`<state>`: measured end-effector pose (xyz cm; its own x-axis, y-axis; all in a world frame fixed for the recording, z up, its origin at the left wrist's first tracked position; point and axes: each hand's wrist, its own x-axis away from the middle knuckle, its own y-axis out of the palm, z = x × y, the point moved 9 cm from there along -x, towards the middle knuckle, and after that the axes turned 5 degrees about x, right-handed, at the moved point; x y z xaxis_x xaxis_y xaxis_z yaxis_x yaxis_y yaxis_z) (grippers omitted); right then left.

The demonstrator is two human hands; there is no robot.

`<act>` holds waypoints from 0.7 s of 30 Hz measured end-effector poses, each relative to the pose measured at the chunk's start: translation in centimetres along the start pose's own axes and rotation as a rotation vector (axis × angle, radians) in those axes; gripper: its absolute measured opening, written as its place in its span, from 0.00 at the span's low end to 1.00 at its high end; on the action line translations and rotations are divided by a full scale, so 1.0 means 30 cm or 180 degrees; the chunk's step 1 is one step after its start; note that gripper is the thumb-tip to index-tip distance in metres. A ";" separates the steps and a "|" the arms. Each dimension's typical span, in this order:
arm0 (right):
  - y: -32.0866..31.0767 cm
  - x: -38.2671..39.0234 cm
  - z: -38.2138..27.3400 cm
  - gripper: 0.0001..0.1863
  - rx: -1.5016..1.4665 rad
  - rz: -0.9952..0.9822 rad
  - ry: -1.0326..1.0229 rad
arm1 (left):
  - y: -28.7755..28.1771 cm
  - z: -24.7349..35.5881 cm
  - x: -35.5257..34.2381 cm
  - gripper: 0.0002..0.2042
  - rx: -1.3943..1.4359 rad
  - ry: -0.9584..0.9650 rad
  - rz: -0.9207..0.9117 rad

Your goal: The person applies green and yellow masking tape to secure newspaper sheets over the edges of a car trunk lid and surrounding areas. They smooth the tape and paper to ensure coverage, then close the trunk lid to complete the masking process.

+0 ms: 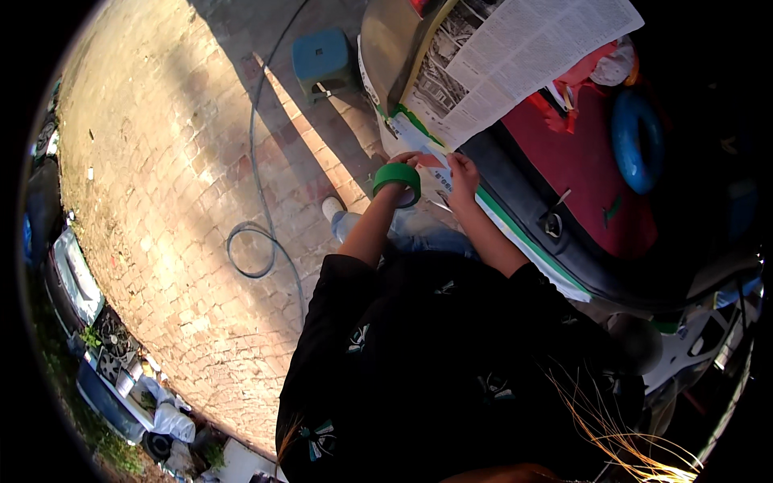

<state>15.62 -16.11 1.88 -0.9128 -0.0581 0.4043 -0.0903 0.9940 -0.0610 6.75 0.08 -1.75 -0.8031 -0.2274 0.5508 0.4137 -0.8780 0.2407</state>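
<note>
A roll of green tape (390, 172) sits around my left wrist like a bracelet. Just past it, my left hand (408, 158) has its fingers drawn together over a printed sheet (433, 161) with a reddish patch; what they pinch is too small to tell. My right hand (463, 176) is closed, thumb and fingertips together, beside the same sheet at the car's rear edge. Beyond both hands, a large newspaper sheet (515, 60) covers part of the car body (390, 50), with green tape (416, 122) along its lower border.
To my right is the open trunk with a dark red floor (564, 161), a blue ring (636, 141) and red bags (584, 68). A blue-green stool (320, 55) stands ahead on the brick paving (185, 241). A dark hose (256, 153) loops across the ground at left.
</note>
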 end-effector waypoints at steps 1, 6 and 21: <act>-0.008 -0.023 0.050 0.09 -0.0060 0.0121 0.0086 | 0.030 0.005 -0.007 0.23 0.0518 -0.0260 0.0110; -0.024 -0.050 0.140 0.11 -0.0318 0.0513 0.0227 | 0.133 -0.162 -0.141 0.20 0.2323 -0.1016 0.0389; -0.014 0.003 0.055 0.08 0.0025 0.0455 -0.0032 | 0.125 -0.269 -0.221 0.16 0.2508 -0.0795 0.0782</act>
<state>14.94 -16.68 0.45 -0.9205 0.0831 0.3818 0.0379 0.9915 -0.1244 10.16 -5.11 -10.96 -0.5720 -0.1921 0.7974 0.8146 -0.2468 0.5249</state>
